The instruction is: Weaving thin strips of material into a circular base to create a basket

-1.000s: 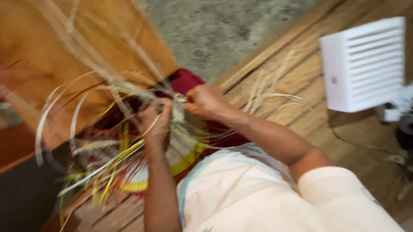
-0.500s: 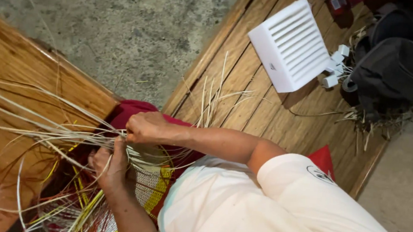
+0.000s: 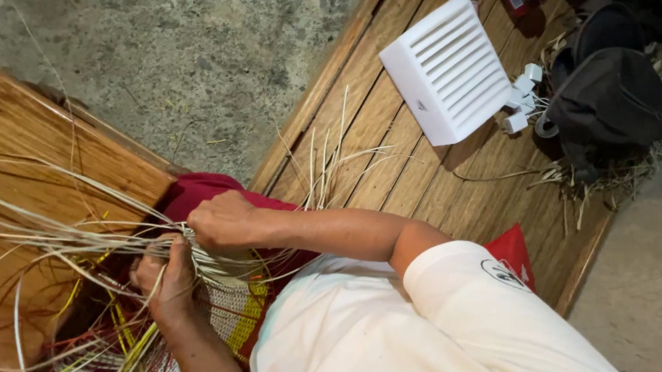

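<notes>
wooden platform (image 3: 395, 175) bears a white slatted box (image 3: 446, 69) and black bag (image 3: 609, 98).

We sit on a wooden plank platform (image 3: 395, 175) above a rough grey concrete floor (image 3: 169, 47). A white slatted box (image 3: 446, 69) lies on the planks near a black bag (image 3: 609, 102) and scattered dry straw (image 3: 583, 178). Light is dim and warm.

Single view, head-worn camera. Looks steeply down over wearer's shoulder and white-sleeved arm, frame rolled hard: wooden platform (image 3: 426, 178) runs diagonally lower left to upper right. Close range: hands and pale strips (image 3: 68, 228) fill lower left, shirt fills lower centre. Concrete floor (image 3: 161, 47) upper left, white slatted box (image 3: 446, 69) upper centre, farther off. No second view, so no overlap.
</notes>
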